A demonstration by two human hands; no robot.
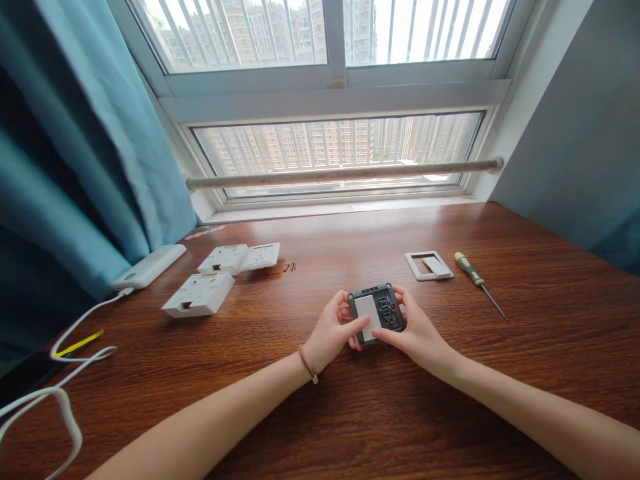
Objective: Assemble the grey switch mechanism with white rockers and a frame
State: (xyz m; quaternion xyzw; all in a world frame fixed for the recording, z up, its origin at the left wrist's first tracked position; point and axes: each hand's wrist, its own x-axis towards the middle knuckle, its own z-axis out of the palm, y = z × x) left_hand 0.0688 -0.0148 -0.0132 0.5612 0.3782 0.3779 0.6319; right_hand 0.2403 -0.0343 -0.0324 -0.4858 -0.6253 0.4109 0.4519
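Both hands hold a black wall switch module [386,305] above the wooden table. My left hand [334,325] grips its left side, with the thumb lying on a white rocker plate [367,315] that covers the module's left half. My right hand [416,328] wraps its right side, thumb at the lower edge close to the plate. On the module's right half the dark inner mechanism is exposed. The fingers underneath are mostly hidden. Further right lies a white switch frame [411,265] with a loose white rocker [437,268] resting across it.
A screwdriver [471,269] lies at the right of the wooden table [280,400]. Several small screws [289,267] sit near white mounting boxes [200,293] and a white socket plate [261,256]. At far left are a white power bank [150,268], its cable [90,309] and a yellow stick [80,343].
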